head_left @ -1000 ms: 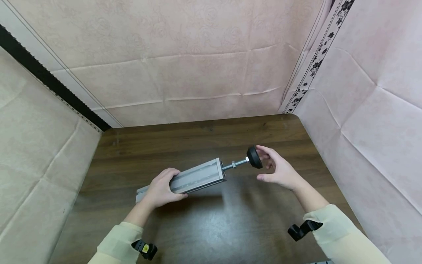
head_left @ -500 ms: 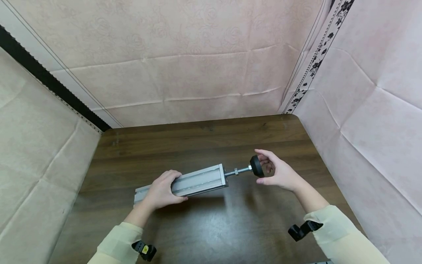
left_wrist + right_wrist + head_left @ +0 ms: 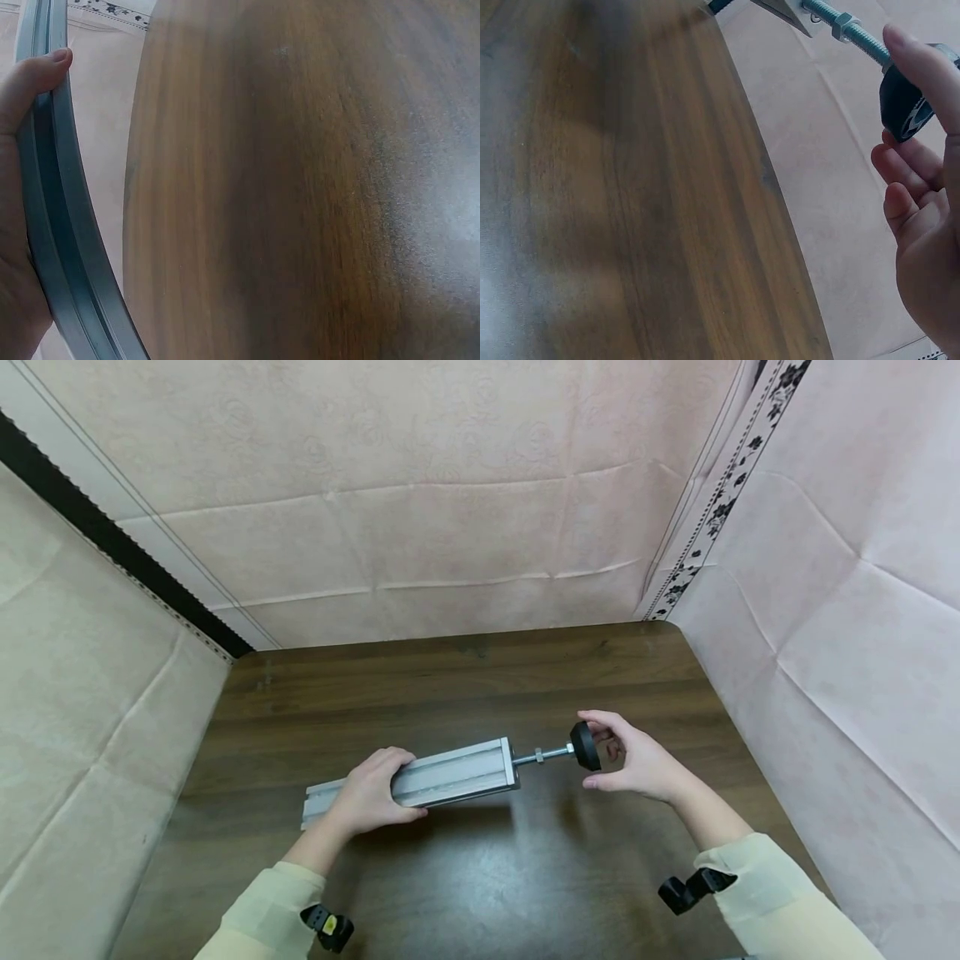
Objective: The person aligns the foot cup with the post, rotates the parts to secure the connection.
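Note:
My left hand (image 3: 377,789) grips a grey aluminium profile (image 3: 450,772), its thumb along the near side and its fingers over the far side. The left wrist view shows the grooved side of the profile (image 3: 64,180) against the palm. From its right end sticks a threaded rod (image 3: 553,752) with a nut (image 3: 538,756), ending in a black levelling foot (image 3: 585,746). My right hand (image 3: 630,758) curls loosely round this foot. In the right wrist view the thumb overlaps the foot (image 3: 900,105), and a fingertip meets its lower edge.
Below lies a brown wood-grain table (image 3: 450,877) with a shadow under the profile. Pale cloth walls (image 3: 450,543) enclose its back and sides. Black cameras (image 3: 697,887) are strapped to both sleeves.
The profile's right end has swung down toward me, lying more level now. The foot has come down with it, and my right hand has followed. My left hand keeps its grip.

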A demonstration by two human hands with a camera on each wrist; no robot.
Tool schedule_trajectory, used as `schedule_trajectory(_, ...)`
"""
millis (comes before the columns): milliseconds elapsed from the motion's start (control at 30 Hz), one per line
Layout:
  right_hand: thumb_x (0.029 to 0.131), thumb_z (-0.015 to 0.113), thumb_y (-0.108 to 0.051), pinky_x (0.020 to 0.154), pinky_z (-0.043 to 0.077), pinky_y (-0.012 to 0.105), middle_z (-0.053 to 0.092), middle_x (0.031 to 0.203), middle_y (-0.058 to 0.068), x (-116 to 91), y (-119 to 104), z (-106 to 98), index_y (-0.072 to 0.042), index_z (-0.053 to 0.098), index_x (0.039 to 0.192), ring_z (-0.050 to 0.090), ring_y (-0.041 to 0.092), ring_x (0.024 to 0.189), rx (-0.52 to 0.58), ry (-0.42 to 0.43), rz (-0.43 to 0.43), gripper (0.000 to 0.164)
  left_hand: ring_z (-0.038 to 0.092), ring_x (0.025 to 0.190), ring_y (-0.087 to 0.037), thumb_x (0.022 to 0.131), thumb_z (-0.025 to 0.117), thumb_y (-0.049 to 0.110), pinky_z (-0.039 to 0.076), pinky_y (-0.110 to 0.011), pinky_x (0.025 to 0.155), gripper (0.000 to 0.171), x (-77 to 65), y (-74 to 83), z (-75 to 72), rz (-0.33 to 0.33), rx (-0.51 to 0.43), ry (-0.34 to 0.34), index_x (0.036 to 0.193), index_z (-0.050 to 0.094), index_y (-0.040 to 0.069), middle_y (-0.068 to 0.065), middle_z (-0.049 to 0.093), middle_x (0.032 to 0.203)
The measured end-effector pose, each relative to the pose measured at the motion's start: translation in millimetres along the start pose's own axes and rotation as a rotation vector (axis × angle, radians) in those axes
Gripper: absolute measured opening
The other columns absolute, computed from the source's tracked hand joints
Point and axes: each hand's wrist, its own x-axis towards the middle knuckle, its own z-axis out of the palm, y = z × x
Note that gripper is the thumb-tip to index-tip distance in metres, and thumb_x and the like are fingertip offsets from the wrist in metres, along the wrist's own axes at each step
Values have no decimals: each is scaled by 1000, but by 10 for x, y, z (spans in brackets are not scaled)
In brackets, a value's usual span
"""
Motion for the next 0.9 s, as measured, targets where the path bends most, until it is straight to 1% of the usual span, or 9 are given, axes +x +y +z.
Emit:
schedule_trajectory(167,71,83,-21,77,45,32,55,117,7,-13,-9,2,-15,43,135,51,19,102,-41,8,28,76,53,103,-18,60,82,49,47,-40,86,69,2,3,11,2,7,-11,113,58,10,-2,58,113)
schedule_trajectory(333,70,83,-24,79,45,34,57,110,4,-15,-26,-4,-15,45,132,52,19,101,-58,3,43,73,55,102,-17,61,81,48,47,-39,85,69,-7,27,9,-5,8,-29,115,58,11,-1,59,113)
schedule_trajectory(467,70,83,-24,75,46,32,58,107,5,-13,-20,-2,-17,45,131,53,21,96,-44,-10,54,72,56,101,-16,61,81,47,48,-39,84,69,-15,36,9,-7,8,-30,114,58,11,0,59,113)
schedule_trajectory(600,71,83,-24,70,45,30,58,103,6,-19,-16,1,-17,44,130,54,26,88,-22,-26,68,71,56,100,-16,60,81,47,48,-39,84,68,-18,39,15,0,18,-27,113,58,10,0,59,112)
schedule_trajectory(700,71,82,-22,66,44,29,57,100,6,-26,-15,1,-16,45,128,53,26,83,-19,-28,65,68,56,100,-17,60,81,48,48,-39,84,69,-18,44,18,4,28,-29,113,58,10,-1,59,112)
schedule_trajectory(800,71,82,-21,65,44,29,58,98,5,-27,-9,7,-16,45,127,53,23,82,-23,-25,57,67,56,100,-17,60,81,48,48,-39,85,69,-18,48,16,7,33,-28,113,58,10,-1,59,112)
schedule_trajectory(900,72,82,-21,64,44,29,58,97,5,-28,-5,12,-16,45,126,53,25,82,-16,-24,62,66,56,100,-17,60,81,48,48,-39,85,69,-16,43,21,15,40,-19,112,58,10,-1,59,111)
